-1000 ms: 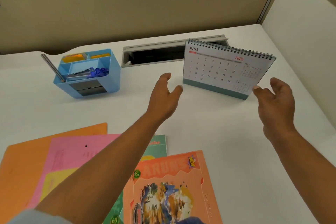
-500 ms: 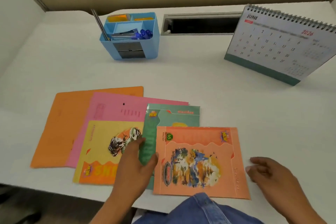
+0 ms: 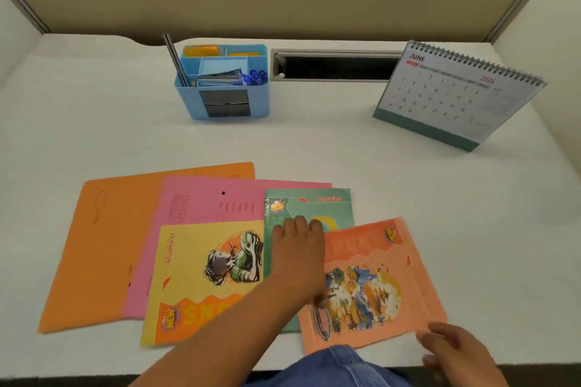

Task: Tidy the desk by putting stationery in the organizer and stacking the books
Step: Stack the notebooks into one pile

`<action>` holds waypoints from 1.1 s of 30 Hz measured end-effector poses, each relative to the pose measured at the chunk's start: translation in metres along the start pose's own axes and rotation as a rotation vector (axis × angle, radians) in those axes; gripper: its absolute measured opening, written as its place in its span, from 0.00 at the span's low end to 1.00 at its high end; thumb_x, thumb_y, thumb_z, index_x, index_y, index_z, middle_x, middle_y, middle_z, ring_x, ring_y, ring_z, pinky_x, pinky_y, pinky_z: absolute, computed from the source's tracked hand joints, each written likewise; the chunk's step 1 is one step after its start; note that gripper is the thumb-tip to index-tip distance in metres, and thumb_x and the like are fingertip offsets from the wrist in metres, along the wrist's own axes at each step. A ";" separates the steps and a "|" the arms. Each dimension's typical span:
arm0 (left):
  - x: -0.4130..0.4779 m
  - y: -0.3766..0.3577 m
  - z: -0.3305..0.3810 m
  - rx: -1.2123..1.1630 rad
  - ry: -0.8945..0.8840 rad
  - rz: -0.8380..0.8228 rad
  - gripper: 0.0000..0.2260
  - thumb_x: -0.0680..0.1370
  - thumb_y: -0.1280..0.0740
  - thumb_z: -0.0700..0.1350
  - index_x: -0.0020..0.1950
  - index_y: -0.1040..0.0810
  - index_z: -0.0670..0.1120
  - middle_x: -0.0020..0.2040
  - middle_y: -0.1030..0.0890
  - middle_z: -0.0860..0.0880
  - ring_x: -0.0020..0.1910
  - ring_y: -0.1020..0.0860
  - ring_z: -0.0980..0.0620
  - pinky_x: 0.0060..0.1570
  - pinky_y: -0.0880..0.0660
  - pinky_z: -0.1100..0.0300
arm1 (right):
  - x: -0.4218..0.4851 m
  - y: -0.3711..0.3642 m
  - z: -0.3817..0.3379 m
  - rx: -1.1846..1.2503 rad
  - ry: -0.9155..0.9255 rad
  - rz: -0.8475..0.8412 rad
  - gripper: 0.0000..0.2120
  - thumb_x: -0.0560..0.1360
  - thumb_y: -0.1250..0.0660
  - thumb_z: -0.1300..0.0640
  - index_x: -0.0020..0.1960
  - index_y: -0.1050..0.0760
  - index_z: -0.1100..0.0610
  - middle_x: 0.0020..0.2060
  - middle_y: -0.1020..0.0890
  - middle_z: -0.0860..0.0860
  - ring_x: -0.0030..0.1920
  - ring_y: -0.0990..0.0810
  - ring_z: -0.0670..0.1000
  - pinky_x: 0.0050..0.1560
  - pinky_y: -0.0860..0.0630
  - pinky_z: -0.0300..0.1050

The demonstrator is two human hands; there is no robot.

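Several books and folders lie fanned out on the white desk: an orange folder (image 3: 110, 245), a pink folder (image 3: 204, 201), a yellow book (image 3: 195, 276), a green book (image 3: 314, 207) and a salmon book (image 3: 377, 276) on top at the right. My left hand (image 3: 298, 254) lies flat on the green book, fingers apart, thumb at the salmon book's left edge. My right hand (image 3: 452, 349) grips the salmon book's near right corner; that book sits skewed. The blue organizer (image 3: 257, 104) stands at the back and holds pens, sticky notes and a metal ruler (image 3: 174, 60).
A June desk calendar (image 3: 446, 94) stands at the back right. A dark cable slot (image 3: 333, 67) is set into the desk behind it. Beige partitions close off the back and both sides. The desk's near edge runs just below the books.
Both hands drew back from the calendar to the books. My left hand slid up onto the green book. The salmon book has turned under my right hand.
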State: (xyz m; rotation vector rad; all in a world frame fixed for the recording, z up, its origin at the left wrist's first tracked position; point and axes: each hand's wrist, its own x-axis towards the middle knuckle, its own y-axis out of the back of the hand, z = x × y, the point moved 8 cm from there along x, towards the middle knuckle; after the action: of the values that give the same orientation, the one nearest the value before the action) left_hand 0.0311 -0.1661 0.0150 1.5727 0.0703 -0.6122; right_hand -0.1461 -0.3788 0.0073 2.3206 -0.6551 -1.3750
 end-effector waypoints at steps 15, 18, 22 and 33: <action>-0.005 -0.029 0.027 -1.585 0.121 -0.144 0.05 0.80 0.35 0.50 0.49 0.21 0.51 0.48 0.16 0.45 0.46 0.19 0.44 0.48 0.24 0.48 | 0.017 -0.002 -0.041 0.597 0.078 -0.110 0.08 0.79 0.38 0.64 0.55 0.22 0.62 0.42 0.14 0.59 0.45 0.16 0.62 0.48 0.22 0.54; 0.009 -0.022 0.055 -1.499 0.076 -0.140 0.06 0.78 0.32 0.47 0.53 0.20 0.48 0.50 0.16 0.47 0.50 0.18 0.46 0.54 0.23 0.48 | 0.043 0.032 -0.060 0.483 0.192 -0.012 0.10 0.78 0.39 0.67 0.51 0.20 0.58 0.43 0.14 0.57 0.44 0.15 0.60 0.47 0.22 0.54; 0.025 -0.018 0.086 -1.407 0.095 -0.171 0.07 0.73 0.27 0.41 0.49 0.20 0.50 0.48 0.16 0.48 0.48 0.18 0.49 0.52 0.21 0.52 | 0.089 0.066 -0.080 0.315 0.289 0.097 0.12 0.77 0.37 0.65 0.58 0.22 0.56 0.52 0.16 0.55 0.49 0.17 0.57 0.54 0.22 0.56; 0.045 -0.007 0.115 -1.034 0.127 -0.020 0.15 0.74 0.31 0.56 0.54 0.20 0.47 0.52 0.18 0.48 0.49 0.20 0.50 0.47 0.23 0.56 | 0.123 0.081 -0.122 -0.085 0.534 0.246 0.08 0.73 0.32 0.58 0.50 0.21 0.50 0.39 0.19 0.46 0.39 0.20 0.51 0.40 0.24 0.47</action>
State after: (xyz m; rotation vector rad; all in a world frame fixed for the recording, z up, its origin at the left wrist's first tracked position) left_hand 0.0282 -0.2877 -0.0067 0.6007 0.4282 -0.3782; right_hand -0.0028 -0.5057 0.0175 2.2996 -0.6626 -0.6216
